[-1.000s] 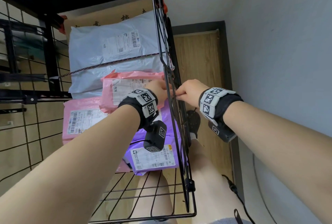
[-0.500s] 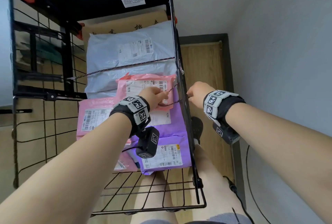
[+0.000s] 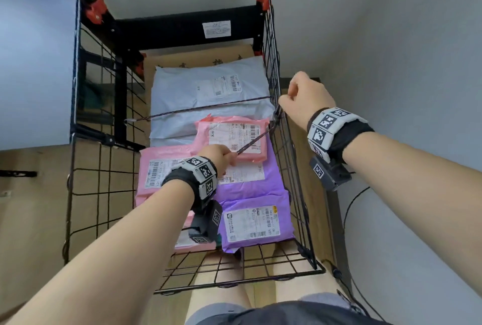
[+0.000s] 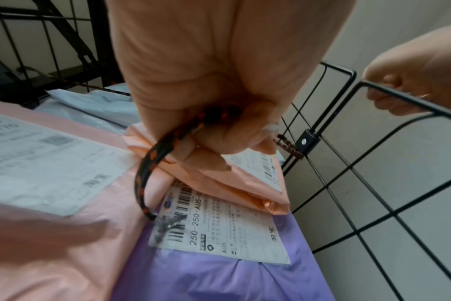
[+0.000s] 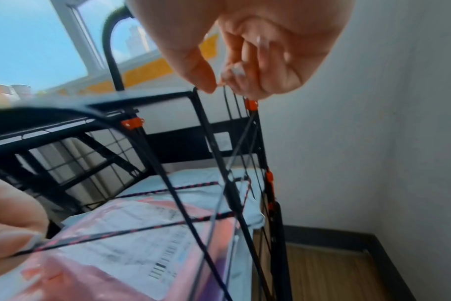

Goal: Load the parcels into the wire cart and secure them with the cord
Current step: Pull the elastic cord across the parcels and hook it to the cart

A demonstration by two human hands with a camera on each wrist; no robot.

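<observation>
Parcels (image 3: 208, 105) lie stacked inside the wire cart (image 3: 287, 157); the purple one's label (image 4: 219, 220) reads "250-250-AU5". Left hand (image 3: 217, 156) fingers clamp the cord (image 3: 251, 143) taut. Only the wrist view shows the right hand (image 5: 245, 67) pinching the cart's top wire.

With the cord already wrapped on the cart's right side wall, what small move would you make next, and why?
Probably draw the left hand toward the left wall, laying the cord over the pink parcel. Only one span crosses the grey parcel; the near parcels lie unstrapped. The right hand steadies the wire cart.
</observation>
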